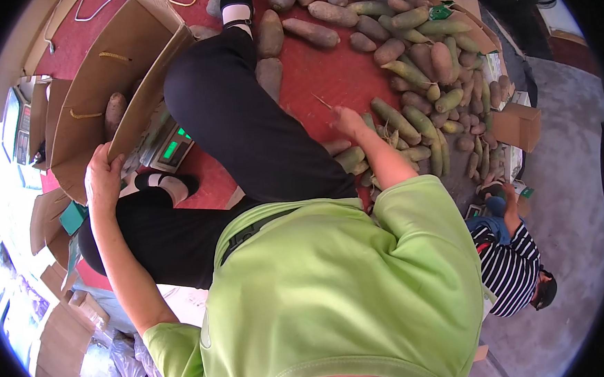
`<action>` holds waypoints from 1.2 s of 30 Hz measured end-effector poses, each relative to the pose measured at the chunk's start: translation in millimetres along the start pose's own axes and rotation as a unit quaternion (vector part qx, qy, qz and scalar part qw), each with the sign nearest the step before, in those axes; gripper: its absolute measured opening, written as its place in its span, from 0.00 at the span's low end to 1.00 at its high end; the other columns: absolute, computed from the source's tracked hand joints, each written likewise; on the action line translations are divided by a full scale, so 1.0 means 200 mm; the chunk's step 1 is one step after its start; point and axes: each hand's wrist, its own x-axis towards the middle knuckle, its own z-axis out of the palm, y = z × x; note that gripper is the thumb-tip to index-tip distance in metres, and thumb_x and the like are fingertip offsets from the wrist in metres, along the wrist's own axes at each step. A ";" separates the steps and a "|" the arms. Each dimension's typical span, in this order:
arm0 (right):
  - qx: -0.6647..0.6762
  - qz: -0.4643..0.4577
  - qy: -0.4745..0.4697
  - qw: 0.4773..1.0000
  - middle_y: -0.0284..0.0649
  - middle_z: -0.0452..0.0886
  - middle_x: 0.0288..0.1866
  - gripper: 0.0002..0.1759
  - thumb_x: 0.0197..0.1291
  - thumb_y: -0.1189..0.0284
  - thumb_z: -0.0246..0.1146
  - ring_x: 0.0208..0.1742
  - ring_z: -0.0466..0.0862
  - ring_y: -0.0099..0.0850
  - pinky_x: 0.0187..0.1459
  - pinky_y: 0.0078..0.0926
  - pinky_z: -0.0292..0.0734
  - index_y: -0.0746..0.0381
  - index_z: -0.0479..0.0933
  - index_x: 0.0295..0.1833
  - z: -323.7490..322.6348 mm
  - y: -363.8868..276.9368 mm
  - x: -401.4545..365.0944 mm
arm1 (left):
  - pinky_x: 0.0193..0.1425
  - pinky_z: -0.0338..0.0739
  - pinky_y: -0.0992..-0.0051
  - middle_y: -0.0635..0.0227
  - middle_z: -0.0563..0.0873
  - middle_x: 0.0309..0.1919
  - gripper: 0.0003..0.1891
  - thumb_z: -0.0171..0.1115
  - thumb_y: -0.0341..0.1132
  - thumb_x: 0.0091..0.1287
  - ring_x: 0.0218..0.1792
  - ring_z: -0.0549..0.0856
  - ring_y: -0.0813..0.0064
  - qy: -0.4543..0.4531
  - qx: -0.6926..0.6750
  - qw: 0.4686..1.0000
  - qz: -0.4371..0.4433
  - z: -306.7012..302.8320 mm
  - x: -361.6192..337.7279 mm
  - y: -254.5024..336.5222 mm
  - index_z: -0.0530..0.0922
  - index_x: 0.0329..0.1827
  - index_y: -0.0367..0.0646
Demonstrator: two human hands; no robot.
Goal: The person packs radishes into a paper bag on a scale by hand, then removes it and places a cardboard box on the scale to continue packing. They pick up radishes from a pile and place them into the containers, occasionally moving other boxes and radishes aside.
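My left hand (104,178) grips the near edge of an open cardboard box (105,83), thumb and fingers closed over the rim. Inside that box lies one dusty brownish radish (114,111). Beside the box a digital scale (173,150) shows lit green figures. My right hand (346,122) is closed above the red floor, left of a large pile of long green and brownish radishes (416,78). From its fingers a thin, pale brown, root-like piece (321,102) points away; the fingers hide how it is held.
Loose radishes (313,32) lie around my forward foot. Another person in a striped shirt (511,265) crouches beyond the pile at right. A small cardboard box (516,127) stands beside the pile. More cardboard (61,327) and plastic bags (122,362) are at lower left.
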 end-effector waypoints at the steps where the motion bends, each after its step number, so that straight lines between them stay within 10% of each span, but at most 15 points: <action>1: -0.030 0.028 -0.030 0.999 0.49 0.80 0.56 0.30 0.52 0.63 0.70 0.58 0.79 0.47 0.59 0.40 0.75 0.56 0.73 0.61 0.06 0.02 -0.02 | 0.47 0.75 0.62 0.56 0.82 0.39 0.12 0.62 0.29 0.62 0.42 0.82 0.52 0.006 -0.002 1.000 0.009 0.00 0.00 0.00 0.80 0.49 0.40; 13: -0.203 -0.010 -0.191 0.960 0.39 0.71 0.66 0.28 0.61 0.65 0.62 0.71 0.68 0.41 0.62 0.57 0.67 0.48 0.67 0.67 0.30 -0.12 -0.16 | 0.47 0.76 0.62 0.59 0.82 0.38 0.12 0.63 0.30 0.60 0.44 0.83 0.52 0.028 0.016 0.999 -0.005 -0.01 -0.02 0.05 0.80 0.47 0.44; 23: -0.287 -0.093 -0.153 0.941 0.38 0.72 0.64 0.16 0.66 0.70 0.52 0.67 0.71 0.38 0.59 0.51 0.71 0.49 0.73 0.59 0.28 -0.20 -0.12 | 0.49 0.76 0.62 0.59 0.83 0.40 0.11 0.63 0.30 0.60 0.45 0.83 0.53 0.029 0.010 0.999 -0.034 -0.02 -0.03 0.06 0.81 0.47 0.43; 26: -0.222 0.011 -0.183 0.958 0.37 0.72 0.63 0.16 0.63 0.69 0.56 0.67 0.72 0.38 0.59 0.49 0.72 0.53 0.74 0.57 0.12 -0.31 -0.21 | 0.48 0.76 0.62 0.58 0.82 0.39 0.12 0.64 0.29 0.60 0.44 0.83 0.52 0.028 0.004 0.999 -0.027 -0.03 -0.02 0.06 0.80 0.47 0.42; 28: -0.324 -0.117 -0.178 0.922 0.40 0.74 0.63 0.23 0.59 0.63 0.62 0.66 0.73 0.39 0.60 0.47 0.73 0.56 0.72 0.59 0.09 -0.25 -0.21 | 0.48 0.76 0.61 0.58 0.82 0.38 0.12 0.63 0.29 0.59 0.43 0.82 0.51 0.026 0.010 0.999 -0.019 -0.03 -0.02 0.05 0.81 0.47 0.42; 32: -0.260 -0.068 -0.174 0.948 0.45 0.77 0.60 0.31 0.52 0.58 0.67 0.63 0.75 0.43 0.62 0.43 0.73 0.60 0.71 0.59 -0.05 -0.23 -0.05 | 0.51 0.76 0.60 0.59 0.82 0.41 0.12 0.62 0.32 0.61 0.46 0.82 0.53 0.017 0.029 0.999 -0.013 -0.02 -0.02 0.02 0.81 0.48 0.44; 36: -0.159 -0.084 0.023 0.984 0.51 0.82 0.51 0.28 0.47 0.60 0.70 0.56 0.80 0.48 0.57 0.43 0.74 0.62 0.75 0.54 -0.37 -0.40 -0.04 | 0.52 0.76 0.60 0.60 0.82 0.42 0.12 0.63 0.32 0.61 0.47 0.82 0.53 0.018 0.025 0.999 -0.015 -0.03 -0.03 0.03 0.81 0.48 0.44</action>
